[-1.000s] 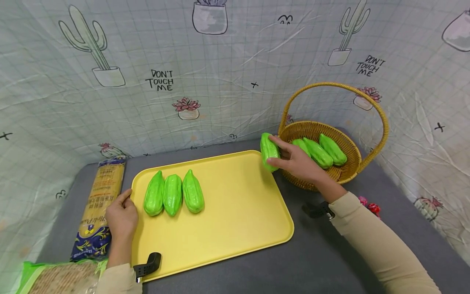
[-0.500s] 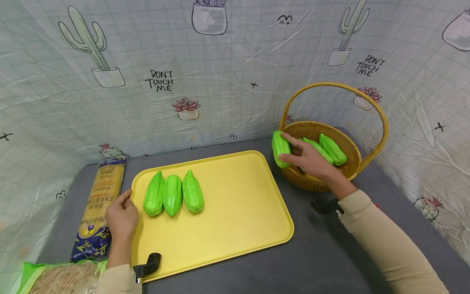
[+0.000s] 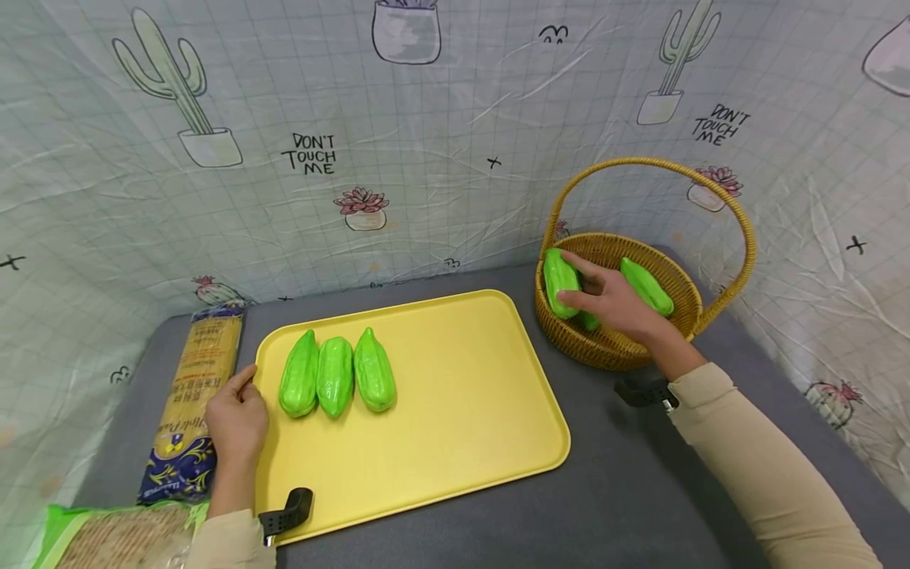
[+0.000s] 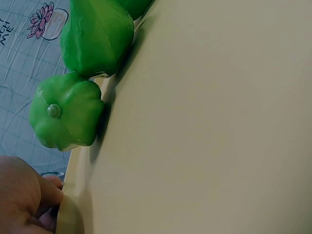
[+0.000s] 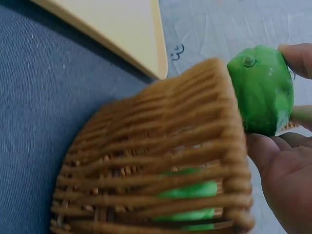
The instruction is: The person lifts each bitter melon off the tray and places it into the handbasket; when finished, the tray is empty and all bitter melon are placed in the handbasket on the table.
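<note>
My right hand (image 3: pixel 613 300) pinches a glossy green papaya (image 3: pixel 560 283) between thumb and fingers, at the near left side of a wicker basket (image 3: pixel 604 354). In the right wrist view, that papaya (image 5: pixel 265 92) is beside the basket's rim (image 5: pixel 229 122). Inside the basket lies another papaya (image 3: pixel 647 286), and one more shows in part below the held one. My left hand (image 3: pixel 237 415) grips the left rim of a yellow tray (image 3: pixel 455 411). Three papayas stand side by side on the tray's left half, the middle one (image 3: pixel 334 377) pointing the opposite way.
A pack of noodles (image 3: pixel 195 387) lies left of the tray, beside my left hand. Nearer is a green-edged bag (image 3: pixel 124 537). The basket's tall handle (image 3: pixel 650 162) arches over its opening. A patterned cloth (image 3: pixel 441 158) hangs behind the grey table (image 3: pixel 512 521).
My right hand has carried the papaya rightward, from above the tray's far right corner to the basket's left side. The left hand and tray have stayed in place.
</note>
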Demonstrator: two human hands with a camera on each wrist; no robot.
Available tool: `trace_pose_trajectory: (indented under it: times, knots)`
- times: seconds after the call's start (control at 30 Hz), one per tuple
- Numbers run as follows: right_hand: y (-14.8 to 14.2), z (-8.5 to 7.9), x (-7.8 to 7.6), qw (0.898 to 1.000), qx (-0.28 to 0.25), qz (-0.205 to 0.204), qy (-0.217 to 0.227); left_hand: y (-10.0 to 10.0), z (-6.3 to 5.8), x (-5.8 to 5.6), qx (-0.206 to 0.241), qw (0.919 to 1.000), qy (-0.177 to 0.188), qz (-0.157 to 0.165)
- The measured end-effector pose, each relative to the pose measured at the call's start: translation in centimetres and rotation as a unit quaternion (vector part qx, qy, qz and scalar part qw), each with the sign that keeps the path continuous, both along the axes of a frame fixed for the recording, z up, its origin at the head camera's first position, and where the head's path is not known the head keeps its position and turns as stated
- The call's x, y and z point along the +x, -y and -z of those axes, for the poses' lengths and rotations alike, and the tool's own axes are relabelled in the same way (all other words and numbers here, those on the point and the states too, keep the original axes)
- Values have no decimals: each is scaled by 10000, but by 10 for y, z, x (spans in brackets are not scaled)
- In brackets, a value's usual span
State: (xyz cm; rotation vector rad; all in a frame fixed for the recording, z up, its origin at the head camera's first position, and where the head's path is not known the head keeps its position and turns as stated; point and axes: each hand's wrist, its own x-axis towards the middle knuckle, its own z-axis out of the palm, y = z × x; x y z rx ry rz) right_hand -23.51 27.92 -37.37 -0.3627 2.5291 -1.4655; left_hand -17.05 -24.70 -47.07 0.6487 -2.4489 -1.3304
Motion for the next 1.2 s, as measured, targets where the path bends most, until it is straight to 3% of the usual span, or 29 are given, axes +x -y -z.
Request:
trace_pose_trajectory:
  times: [0.4, 0.77, 1.2]
  knots:
    - [-13, 8, -3, 9987, 480, 62, 128, -1, -2, 1, 14, 10000, 23, 8]
    - [-13, 18, -9, 9970, 698, -342, -63, -1, -1, -1, 42, 10000, 20, -1]
    - [-10, 20, -9, 9959, 794, -431, -93, 1, -2, -1, 27, 10000, -21, -28]
